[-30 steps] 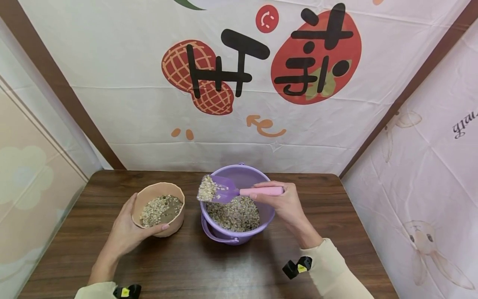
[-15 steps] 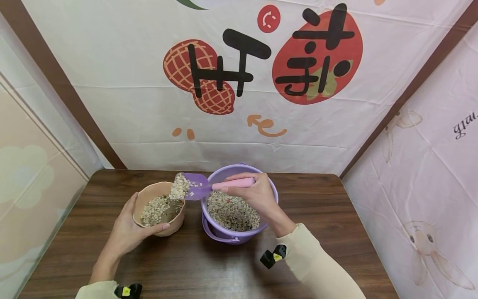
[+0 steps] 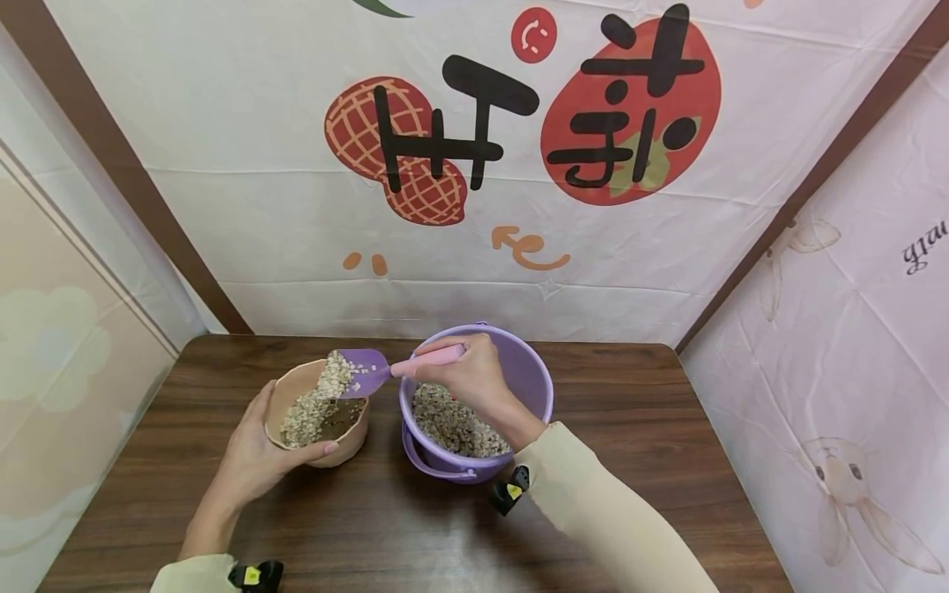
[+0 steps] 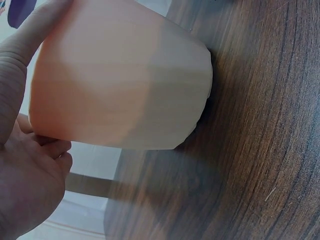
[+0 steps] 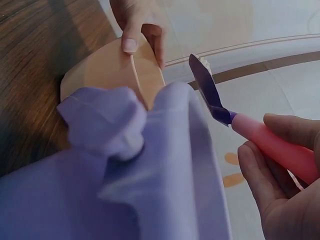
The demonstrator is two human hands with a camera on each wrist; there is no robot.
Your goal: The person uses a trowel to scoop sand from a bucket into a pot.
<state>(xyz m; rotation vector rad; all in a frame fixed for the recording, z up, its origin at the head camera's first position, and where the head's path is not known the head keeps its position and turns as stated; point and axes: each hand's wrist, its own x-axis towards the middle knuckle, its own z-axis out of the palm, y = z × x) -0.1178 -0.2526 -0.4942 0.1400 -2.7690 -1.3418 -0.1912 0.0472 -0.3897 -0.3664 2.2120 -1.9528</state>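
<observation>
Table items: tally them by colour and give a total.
Purple: 2, the bucket and the scoop, which has a pink grip held by the right hand.
Peach: 1, the cup, held by the left hand.
Total: 3 items, with grain mix in all three.

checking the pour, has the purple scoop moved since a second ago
Yes. The scoop has moved left, from over the purple bucket to over the tan cup.

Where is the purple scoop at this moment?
In the head view, the purple scoop is left of centre, tipped over the peach cup that the left hand holds; the right hand grips its pink handle above the purple bucket.
</observation>
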